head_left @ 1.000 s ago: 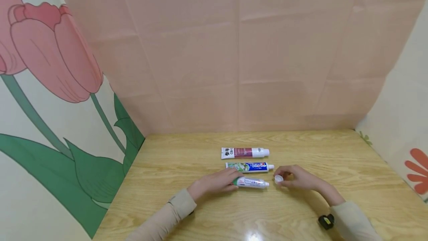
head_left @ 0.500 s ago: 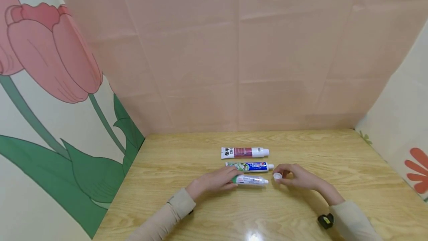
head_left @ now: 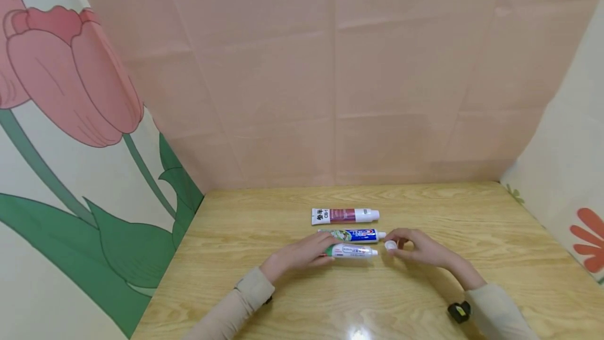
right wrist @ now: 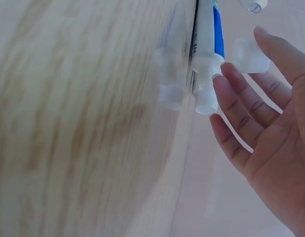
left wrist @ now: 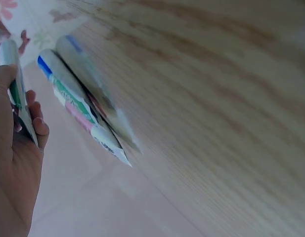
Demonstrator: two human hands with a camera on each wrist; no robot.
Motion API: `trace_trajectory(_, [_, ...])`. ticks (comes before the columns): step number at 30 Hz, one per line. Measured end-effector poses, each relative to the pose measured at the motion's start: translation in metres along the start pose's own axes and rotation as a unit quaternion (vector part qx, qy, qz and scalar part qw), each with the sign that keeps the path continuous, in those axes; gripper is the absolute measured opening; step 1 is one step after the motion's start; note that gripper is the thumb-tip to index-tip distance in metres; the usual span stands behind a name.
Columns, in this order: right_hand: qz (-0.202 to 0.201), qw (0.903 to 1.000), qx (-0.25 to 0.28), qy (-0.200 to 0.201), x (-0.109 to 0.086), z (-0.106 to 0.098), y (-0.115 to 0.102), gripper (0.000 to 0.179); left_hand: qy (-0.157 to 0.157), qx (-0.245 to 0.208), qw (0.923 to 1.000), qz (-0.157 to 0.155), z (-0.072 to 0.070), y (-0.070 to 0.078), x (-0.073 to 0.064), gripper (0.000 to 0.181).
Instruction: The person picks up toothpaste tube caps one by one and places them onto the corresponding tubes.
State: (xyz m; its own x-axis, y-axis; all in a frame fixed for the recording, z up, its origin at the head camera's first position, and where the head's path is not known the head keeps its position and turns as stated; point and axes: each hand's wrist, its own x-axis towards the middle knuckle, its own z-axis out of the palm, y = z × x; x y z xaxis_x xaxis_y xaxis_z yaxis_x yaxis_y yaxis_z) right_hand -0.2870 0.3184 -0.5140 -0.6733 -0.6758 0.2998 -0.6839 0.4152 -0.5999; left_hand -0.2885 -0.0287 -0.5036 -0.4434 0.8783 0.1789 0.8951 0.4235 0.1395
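Observation:
My left hand (head_left: 304,252) grips the tail end of a white and green toothpaste tube (head_left: 353,251), its narrow tip pointing right. In the left wrist view this tube (left wrist: 14,86) lies between thumb and fingers, off the table. Between thumb and fingertips, my right hand (head_left: 422,250) pinches a translucent white cap (head_left: 390,245), a short gap from the tube's tip. The right wrist view shows the cap (right wrist: 251,55) close up and the bare nozzle (right wrist: 254,5) at the top edge. Just behind the held tube lies a blue and green toothpaste tube (head_left: 365,235).
Farther back on the wooden table (head_left: 264,203) lies a red and white toothpaste tube (head_left: 343,215), parallel to the blue one. A pink sheet (head_left: 292,119) hangs behind the table's far edge. Walls with painted flowers stand at both sides.
The held tube and the cap have both shifted slightly up in the head view, away from the person. The two lying tubes stay where they were.

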Motion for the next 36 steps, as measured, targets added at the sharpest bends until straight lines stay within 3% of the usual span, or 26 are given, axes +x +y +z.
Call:
trace_trajectory(10, [-0.017,0.9997,-0.004,0.016,0.001,0.0,-0.001,0.026,0.015,-0.01,0.9998,0.009,-0.001,-0.004,-0.001,0.044])
trace_trajectory(18, [-0.005,0.9997,-0.018,0.019,0.002,0.0,-0.003,0.026,0.04,-0.003,0.9989,0.022,-0.003,-0.003,-0.002,0.044])
trace_trajectory(30, [0.006,0.9994,-0.027,0.021,0.005,0.0,-0.012,0.013,0.029,-0.003,0.9996,-0.001,-0.003,0.002,0.0,0.046])
trace_trajectory(36, [0.014,0.9991,-0.036,0.017,0.008,0.0,-0.016,0.015,0.039,0.006,0.9992,0.01,-0.005,0.004,0.002,0.046])
